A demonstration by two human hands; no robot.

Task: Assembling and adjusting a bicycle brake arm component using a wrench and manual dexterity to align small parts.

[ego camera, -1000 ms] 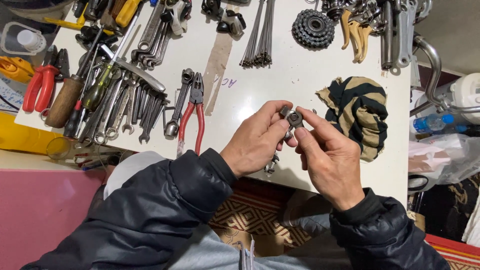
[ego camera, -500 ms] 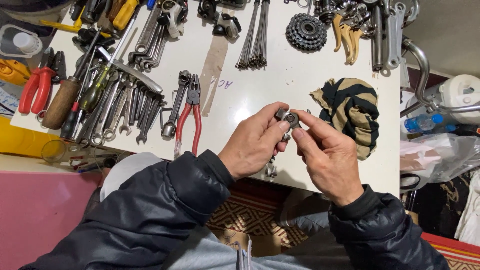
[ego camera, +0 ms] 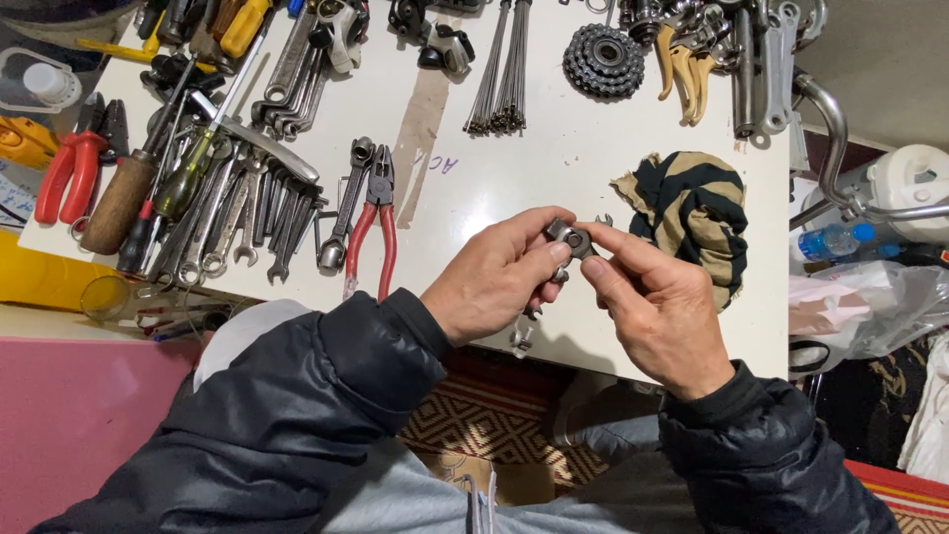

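From the head camera, looking down, the left hand [ego camera: 499,282] and the right hand [ego camera: 660,309] meet near the middle of the picture, above the front edge of the white table [ego camera: 554,178]. Both hands pinch 1 small metal part [ego camera: 567,238] between thumbs and fingertips, held up off the table, likely so it is easy to see and turn. At 10 o'clock from the hands lie red-handled pliers [ego camera: 374,227], and past them a row of wrenches [ego camera: 247,213], spread flat so each 1 is easy to pick. At 2 o'clock sits a striped black and tan rag [ego camera: 692,213], close by for wiping. At 12 o'clock, far up the table, rest a dark gear cluster [ego camera: 603,59] and a bundle of thin spokes [ego camera: 502,74].
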